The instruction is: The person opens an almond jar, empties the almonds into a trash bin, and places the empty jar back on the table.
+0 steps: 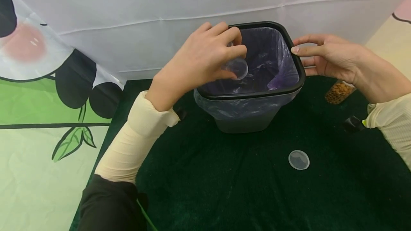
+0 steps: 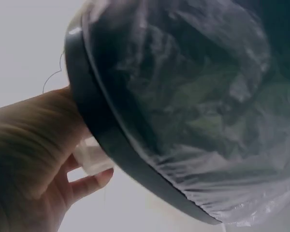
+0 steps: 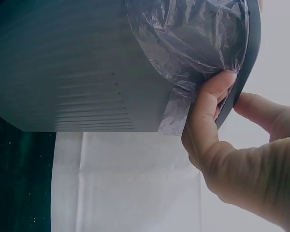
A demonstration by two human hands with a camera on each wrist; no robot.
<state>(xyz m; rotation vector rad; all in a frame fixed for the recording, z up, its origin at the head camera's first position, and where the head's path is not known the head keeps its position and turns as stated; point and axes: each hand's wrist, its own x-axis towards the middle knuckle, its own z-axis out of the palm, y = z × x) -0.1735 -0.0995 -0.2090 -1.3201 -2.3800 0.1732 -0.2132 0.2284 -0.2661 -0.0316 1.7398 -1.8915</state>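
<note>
My left hand grips a small clear plastic cup over the mouth of a black trash bin. The cup is tipped above the opening, and in the left wrist view part of the cup shows between the fingers, behind the bin's rim. A thin translucent bag lines the bin and folds out over its edge. On the right side, my right hand pinches the rim, thumb on top and fingers underneath against the bag.
A round clear lid lies on the dark green cloth in front of the bin. Beneath the right wrist, a clear jar of small brown pieces lies tilted. A white sheet hangs right behind the bin.
</note>
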